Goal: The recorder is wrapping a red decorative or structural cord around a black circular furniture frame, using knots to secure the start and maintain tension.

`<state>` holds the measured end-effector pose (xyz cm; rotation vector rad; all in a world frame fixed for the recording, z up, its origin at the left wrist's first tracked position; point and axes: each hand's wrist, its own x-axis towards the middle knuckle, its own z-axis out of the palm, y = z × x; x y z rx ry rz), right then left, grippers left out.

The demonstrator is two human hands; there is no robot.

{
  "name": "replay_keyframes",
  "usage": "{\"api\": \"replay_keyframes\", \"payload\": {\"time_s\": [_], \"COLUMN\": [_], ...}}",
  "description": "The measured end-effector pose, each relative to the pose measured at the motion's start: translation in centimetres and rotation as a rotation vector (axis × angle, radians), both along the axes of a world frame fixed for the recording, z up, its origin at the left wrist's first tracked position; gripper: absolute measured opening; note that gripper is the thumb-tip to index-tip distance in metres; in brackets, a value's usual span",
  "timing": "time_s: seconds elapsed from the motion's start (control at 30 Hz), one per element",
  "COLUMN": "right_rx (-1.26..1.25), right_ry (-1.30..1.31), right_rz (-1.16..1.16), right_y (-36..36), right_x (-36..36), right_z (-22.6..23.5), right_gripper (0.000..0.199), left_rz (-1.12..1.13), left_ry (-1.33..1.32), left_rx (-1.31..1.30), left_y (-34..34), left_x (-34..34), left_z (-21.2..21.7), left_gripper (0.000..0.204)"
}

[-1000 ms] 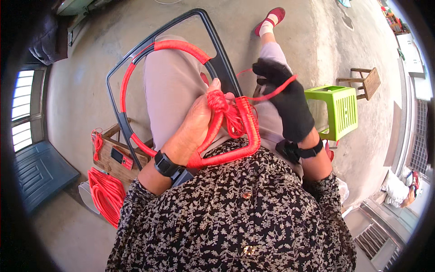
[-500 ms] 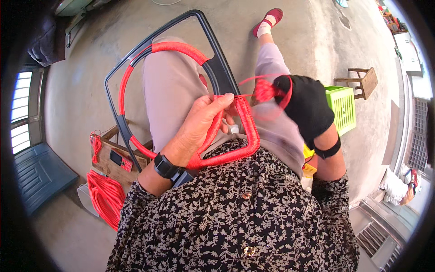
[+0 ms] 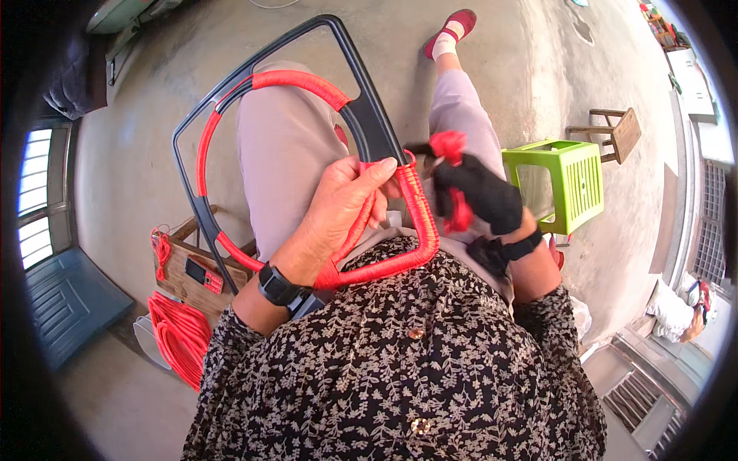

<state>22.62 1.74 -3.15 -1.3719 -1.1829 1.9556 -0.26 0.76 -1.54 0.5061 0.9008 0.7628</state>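
R hand (image 3: 480,201) dropped closer to frame (image 3: 369,123) on lap w/ cord (image 3: 448,144) bundle, grip clamped on it. L hand (image 3: 342,211) grip closed round wrapped edge. Risk: slack in cord, wraps loosen, bundle tangles.

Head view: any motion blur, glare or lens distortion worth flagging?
Head view: the black-gloved right hand and its bundle of red cord are motion-smeared; the bare left hand on the red-wrapped dark frame is sharp. Fisheye bends edges toward a dark rim; sunlit concrete floor is bright, not clipped.
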Motion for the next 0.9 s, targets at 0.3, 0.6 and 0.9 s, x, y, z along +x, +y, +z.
{"api": "replay_keyframes", "payload": {"time_s": [0.3,0.6,0.9], "right_rx": [-0.111,-0.191,0.643], "right_ry": [0.549,0.788,-0.408], "right_rz": [-0.386,-0.443,-0.383], "right_y": [0.6,1.4,3.8], "right_x": [-1.9,-1.9,1.4], "right_z": [2.4,-0.6,1.8], "right_gripper": [0.013,0.017,0.015], "left_rz": [0.129,0.047,0.139], "left_ry": [-0.09,-0.102,-0.067], "left_rx": [0.047,-0.057,0.012], "left_y": [-0.2,-0.1,-0.5], "left_x": [0.0,-0.3,-0.4], "left_z": [-0.2,0.1,-0.3], "left_gripper": [0.013,0.009,0.013]}}
